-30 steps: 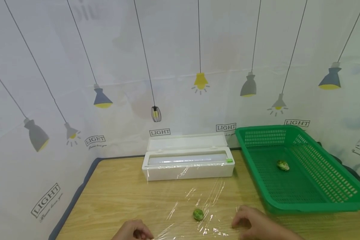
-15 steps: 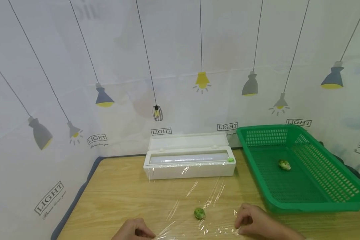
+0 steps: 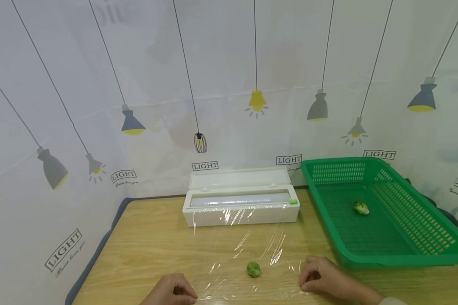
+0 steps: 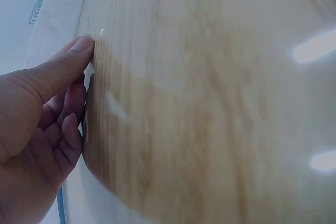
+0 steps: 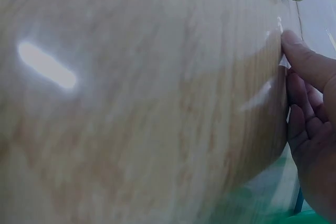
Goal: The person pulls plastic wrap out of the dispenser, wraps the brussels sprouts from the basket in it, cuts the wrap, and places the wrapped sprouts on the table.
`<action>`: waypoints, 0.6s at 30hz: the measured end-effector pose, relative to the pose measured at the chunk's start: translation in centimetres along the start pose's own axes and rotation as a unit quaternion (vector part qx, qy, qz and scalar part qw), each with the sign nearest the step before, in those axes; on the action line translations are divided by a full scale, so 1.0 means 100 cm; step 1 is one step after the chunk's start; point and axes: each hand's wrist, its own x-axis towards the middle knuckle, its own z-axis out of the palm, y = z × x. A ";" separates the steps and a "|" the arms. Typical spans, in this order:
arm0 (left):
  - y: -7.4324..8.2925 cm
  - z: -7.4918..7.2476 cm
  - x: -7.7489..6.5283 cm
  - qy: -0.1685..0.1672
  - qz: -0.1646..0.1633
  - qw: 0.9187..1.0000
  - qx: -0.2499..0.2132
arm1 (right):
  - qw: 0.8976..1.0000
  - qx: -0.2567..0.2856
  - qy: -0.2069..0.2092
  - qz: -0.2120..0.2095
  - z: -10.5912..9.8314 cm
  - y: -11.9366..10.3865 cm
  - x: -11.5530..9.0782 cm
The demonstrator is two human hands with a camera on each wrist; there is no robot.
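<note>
A sheet of clear cling film [image 3: 229,250] runs from a white cling film dispenser [image 3: 240,217] toward me over the wooden table. My left hand [image 3: 171,290] pinches the film's near left part between thumb and fingers; the left wrist view shows this hand [image 4: 47,114] at the table edge. On the other side my right hand [image 3: 322,277] pinches the film's near right part, thumb against fingertips. A small green Brussels sprout [image 3: 253,269] sits between the hands in the film's area. Whether it lies under or on the film, I cannot tell.
At the right stands a green plastic basket [image 3: 336,237] with one more Brussels sprout [image 3: 361,208] inside. The dispenser's lid [image 3: 239,178] is raised, showing the film roll [image 3: 240,200]. A printed white sheet [image 3: 229,76] hangs behind the table.
The right hand's fingertips have come together on the film. Both hands otherwise keep nearly the same place. Glints on the film have shifted, and the view has moved slightly.
</note>
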 end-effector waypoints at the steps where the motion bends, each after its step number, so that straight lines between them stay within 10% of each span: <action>1: 0.001 0.000 0.000 0.000 0.001 1.000 0.007 | 1.000 -0.015 -0.001 -0.004 0.000 0.000 0.000; 18: 0.000 0.002 0.001 0.040 -0.036 0.999 0.004 | 0.998 -0.066 0.009 -0.022 -0.001 -0.001 0.004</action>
